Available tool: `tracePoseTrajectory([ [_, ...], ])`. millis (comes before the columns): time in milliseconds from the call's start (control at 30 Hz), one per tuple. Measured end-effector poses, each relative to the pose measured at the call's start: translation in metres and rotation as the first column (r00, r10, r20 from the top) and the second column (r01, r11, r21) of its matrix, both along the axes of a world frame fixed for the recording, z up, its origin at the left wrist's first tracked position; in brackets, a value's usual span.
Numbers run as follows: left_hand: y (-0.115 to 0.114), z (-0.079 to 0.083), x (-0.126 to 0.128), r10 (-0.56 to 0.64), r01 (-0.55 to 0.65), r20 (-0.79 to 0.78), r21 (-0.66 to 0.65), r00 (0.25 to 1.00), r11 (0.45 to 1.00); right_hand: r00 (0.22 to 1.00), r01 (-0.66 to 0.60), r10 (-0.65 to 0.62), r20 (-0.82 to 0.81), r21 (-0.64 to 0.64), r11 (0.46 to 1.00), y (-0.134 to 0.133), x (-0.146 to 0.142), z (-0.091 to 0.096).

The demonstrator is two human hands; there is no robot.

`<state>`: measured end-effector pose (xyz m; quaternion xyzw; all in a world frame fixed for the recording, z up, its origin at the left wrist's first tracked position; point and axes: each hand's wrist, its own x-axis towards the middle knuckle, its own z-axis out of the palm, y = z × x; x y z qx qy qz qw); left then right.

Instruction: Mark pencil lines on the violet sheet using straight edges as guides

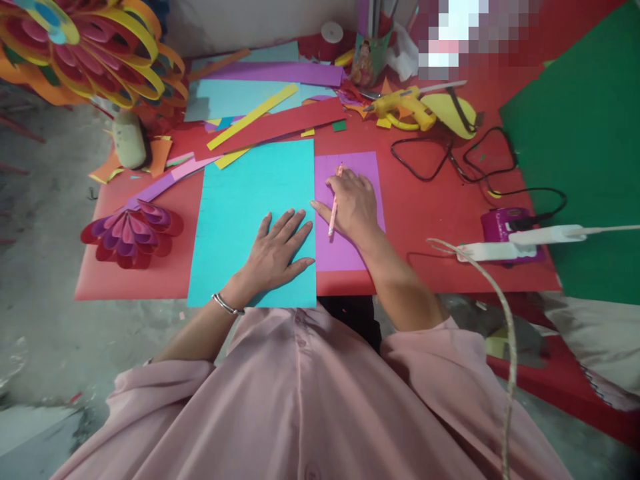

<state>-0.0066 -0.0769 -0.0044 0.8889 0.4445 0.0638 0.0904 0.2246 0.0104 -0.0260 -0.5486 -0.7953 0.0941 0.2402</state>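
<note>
A large turquoise sheet of paper (240, 193) lies on the red table and reaches its front edge. My left hand (280, 250) rests flat on the sheet's lower right part, fingers spread, with a metal bangle on the wrist. To its right is a purple sheet of paper (345, 257), its left side meeting the turquoise one. Over the purple sheet, my right hand (354, 203) holds a pink patterned pencil (333, 215) by the thumb and fingers. The thumb tip reaches the turquoise sheet's right edge.
Paper strips, such as a red strip (285, 125), lie behind the sheets. A yellow glue gun (403, 107) with a black cord is at the back right. A white plug strip (495, 250) sits at right. Paper flowers (133, 233) stand on the left.
</note>
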Motion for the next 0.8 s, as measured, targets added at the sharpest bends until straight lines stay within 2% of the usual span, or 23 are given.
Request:
tracePoseTrajectory([
  [433,0.0003,-0.0032,-0.0015,-0.019,0.020,-0.012,0.032,1.000,0.999,1.000,0.011,-0.011,0.006,-0.014,1.000,0.0003,-0.0006,0.0010],
  [800,-0.0001,-0.0077,-0.0027,-0.021,0.021,-0.006,0.078,1.000,0.997,0.999,0.032,-0.030,-0.015,0.076,0.997,-0.0015,-0.0026,0.0033],
])
